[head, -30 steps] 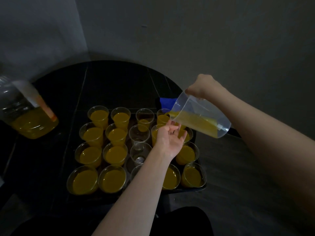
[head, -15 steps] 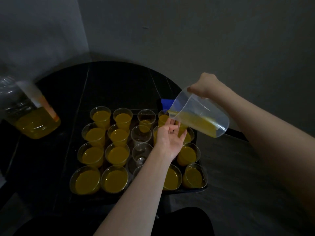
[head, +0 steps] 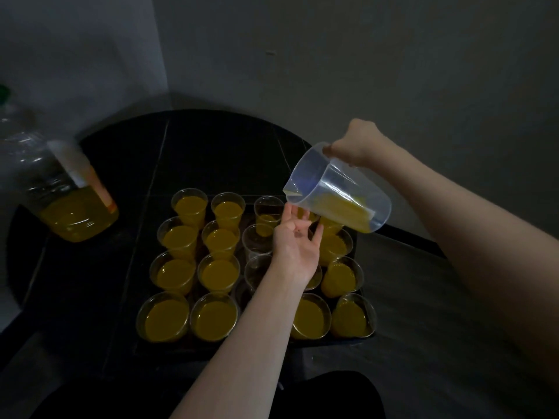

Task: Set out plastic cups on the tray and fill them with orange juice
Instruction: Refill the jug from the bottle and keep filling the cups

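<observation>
Right hand (head: pixel 354 143) gripping tilted measuring jug (head: pixel 338 198) by handle; left hand (head: pixel 298 246) open underneath. Thin plastic cups (head: pixel 217 273): flimsy, sloshy, grab low.

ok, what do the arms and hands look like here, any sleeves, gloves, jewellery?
Both forearms are bare up to the frame edge: no sleeves in view. The left hand and right hand wear no gloves; no rings, watch or bands are visible. The light is dim, so fine marks cannot be told.
</observation>
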